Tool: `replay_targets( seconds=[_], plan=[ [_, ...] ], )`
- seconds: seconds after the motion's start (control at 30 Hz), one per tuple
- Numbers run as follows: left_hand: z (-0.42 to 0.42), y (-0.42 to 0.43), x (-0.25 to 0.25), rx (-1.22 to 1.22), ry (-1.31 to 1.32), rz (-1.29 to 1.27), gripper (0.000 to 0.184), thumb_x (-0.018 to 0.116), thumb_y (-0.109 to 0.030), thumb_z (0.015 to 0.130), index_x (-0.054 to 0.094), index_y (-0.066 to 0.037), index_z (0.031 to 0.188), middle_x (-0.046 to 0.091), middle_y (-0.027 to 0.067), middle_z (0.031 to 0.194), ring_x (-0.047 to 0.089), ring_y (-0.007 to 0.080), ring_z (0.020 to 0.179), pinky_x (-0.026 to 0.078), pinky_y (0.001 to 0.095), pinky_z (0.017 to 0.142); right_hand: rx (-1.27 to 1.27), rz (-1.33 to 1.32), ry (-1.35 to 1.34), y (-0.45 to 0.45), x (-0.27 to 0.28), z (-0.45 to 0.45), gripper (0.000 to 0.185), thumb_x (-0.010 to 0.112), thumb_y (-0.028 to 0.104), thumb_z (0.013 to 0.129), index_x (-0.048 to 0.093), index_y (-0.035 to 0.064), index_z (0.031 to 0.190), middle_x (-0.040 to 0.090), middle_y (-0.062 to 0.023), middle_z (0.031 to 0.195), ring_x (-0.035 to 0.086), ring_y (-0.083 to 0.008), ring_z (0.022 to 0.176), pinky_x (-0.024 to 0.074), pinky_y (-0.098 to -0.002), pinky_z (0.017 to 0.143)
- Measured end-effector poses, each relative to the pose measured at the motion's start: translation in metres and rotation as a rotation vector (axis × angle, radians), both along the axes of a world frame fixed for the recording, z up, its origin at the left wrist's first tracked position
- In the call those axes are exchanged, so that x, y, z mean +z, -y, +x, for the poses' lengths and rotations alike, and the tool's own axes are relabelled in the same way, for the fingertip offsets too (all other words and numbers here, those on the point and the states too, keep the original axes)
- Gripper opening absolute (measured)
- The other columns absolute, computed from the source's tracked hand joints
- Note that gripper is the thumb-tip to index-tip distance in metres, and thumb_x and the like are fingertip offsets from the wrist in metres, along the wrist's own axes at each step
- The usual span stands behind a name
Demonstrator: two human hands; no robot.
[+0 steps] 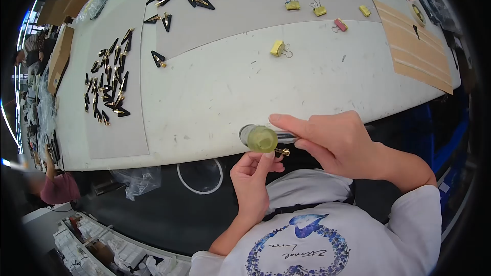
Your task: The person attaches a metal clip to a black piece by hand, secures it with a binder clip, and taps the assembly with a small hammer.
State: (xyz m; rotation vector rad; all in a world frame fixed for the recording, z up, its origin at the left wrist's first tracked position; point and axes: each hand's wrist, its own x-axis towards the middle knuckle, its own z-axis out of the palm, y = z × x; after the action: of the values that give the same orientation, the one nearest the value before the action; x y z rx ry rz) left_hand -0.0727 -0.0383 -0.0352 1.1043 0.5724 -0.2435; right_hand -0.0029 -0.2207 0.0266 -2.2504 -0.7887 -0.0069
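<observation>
My right hand is wrapped around the handle of a small hammer with a metal head and a yellow-green, see-through face. Just in front of the table's near edge, my left hand pinches a hair clip, whose gold end sticks out beside the hammer head. The head hides most of that clip, so I cannot tell whether the two touch. Many black-and-gold hair clips lie on a grey sheet at the left, and a single black hair clip rests closer to the middle.
Yellow binder clips and a pink binder clip are scattered across the far side of the white table. Tan cardboard and a tape roll lie at the right. Another person is at far left.
</observation>
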Motion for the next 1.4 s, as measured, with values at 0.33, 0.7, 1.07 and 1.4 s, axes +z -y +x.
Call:
replay_targets(
  seconds=[0.33,0.7,1.07,1.4],
  plan=[
    [0.000,0.002,0.002,0.014,0.004,0.020,0.014,0.067,-0.012,0.091,0.064,0.001,0.092,0.069,0.0123,0.081,0.066,0.0141,0.066,0.056,0.0286,0.063,-0.015,-0.259,-0.061,0.008,-0.004,-0.020,0.042,0.067,0.018,0.087,0.059,0.0131,0.128,0.052,-0.0013,0.059,0.054,-0.0166,0.048,0.0388,-0.0308,0.042],
    [-0.002,0.004,0.002,0.019,0.014,0.069,0.013,0.065,-0.010,0.091,0.064,0.003,0.093,0.070,0.0124,0.081,0.066,0.0144,0.066,0.056,0.0280,0.063,-0.133,-0.096,-0.054,0.014,-0.013,-0.030,0.049,0.067,0.012,0.085,0.057,0.0093,0.133,0.048,-0.0040,0.059,0.047,-0.0173,0.048,0.0383,-0.0315,0.043],
    [-0.002,0.008,0.004,0.063,0.032,0.059,0.012,0.066,-0.010,0.091,0.065,0.002,0.090,0.069,0.0112,0.078,0.066,0.0137,0.065,0.055,0.0269,0.062,-0.115,-0.036,-0.021,0.018,-0.031,-0.048,0.051,0.067,0.002,0.081,0.058,0.0042,0.131,0.046,-0.0055,0.060,0.044,-0.0174,0.049,0.0383,-0.0304,0.044],
    [-0.002,0.008,0.006,0.067,0.027,0.063,0.014,0.067,-0.011,0.090,0.065,0.002,0.088,0.069,0.0111,0.079,0.065,0.0126,0.064,0.055,0.0264,0.063,-0.144,-0.077,-0.050,0.018,-0.044,-0.056,0.050,0.066,0.000,0.079,0.058,0.0007,0.129,0.047,-0.0064,0.061,0.044,-0.0184,0.048,0.0380,-0.0296,0.044]
  ],
)
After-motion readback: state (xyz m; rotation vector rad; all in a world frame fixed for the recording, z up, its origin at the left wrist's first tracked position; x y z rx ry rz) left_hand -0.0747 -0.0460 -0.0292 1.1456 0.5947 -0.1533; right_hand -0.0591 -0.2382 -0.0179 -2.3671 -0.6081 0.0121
